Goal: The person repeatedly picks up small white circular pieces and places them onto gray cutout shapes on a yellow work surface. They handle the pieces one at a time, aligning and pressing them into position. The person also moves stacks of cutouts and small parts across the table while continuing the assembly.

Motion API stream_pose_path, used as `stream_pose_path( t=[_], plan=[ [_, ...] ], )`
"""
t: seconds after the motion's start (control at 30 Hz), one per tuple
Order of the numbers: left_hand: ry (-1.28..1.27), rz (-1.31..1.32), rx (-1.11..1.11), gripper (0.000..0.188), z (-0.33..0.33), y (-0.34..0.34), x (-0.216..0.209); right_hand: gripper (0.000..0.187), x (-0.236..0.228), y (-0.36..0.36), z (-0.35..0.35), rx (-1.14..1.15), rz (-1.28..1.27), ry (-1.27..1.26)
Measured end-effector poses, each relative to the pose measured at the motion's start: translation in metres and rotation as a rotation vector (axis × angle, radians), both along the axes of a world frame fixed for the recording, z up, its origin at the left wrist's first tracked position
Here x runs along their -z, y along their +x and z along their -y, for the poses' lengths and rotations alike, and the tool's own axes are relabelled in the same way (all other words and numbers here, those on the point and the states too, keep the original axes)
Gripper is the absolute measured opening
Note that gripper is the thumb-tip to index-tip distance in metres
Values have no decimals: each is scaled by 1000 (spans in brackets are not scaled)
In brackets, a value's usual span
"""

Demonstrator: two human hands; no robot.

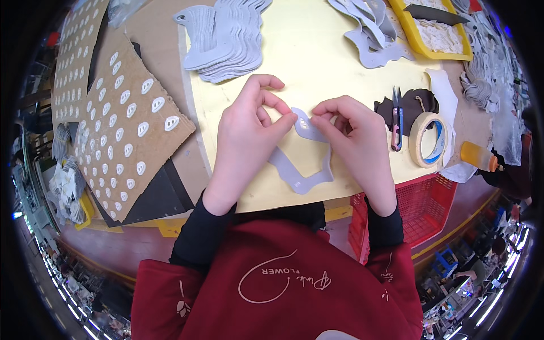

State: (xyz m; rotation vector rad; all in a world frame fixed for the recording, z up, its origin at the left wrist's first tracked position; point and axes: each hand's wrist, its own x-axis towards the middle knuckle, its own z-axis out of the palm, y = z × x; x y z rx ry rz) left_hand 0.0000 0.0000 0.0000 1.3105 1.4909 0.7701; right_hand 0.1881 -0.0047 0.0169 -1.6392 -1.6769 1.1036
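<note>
Fingers (288,120) of left hand (241,127) and right hand (361,136) pinch grey piece (300,183); uneven pull could skew the white patch (303,123).

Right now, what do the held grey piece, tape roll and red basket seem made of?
Grey piece: matt fabric or synthetic leather, being thin and dull; which, I cannot tell.
Tape roll: probably matt paper tape, from its dull cream side.
Red basket: likely smooth moulded plastic, given its even colour and latticed walls.

the hands (245,126) hide parts of the gray piece (302,183).
</note>
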Motion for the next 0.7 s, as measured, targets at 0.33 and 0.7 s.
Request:
stream_pose_path(
  t=[0.33, 0.7],
  plan=[
    [39, -129, -1, 40, 2, 8, -7, 11, -7, -11, -7, -36, 198, -44],
    [110, -176, 168, 34, 10, 2, -14, 7, 0, -2, -10, -95, 45, 47]
  ],
)
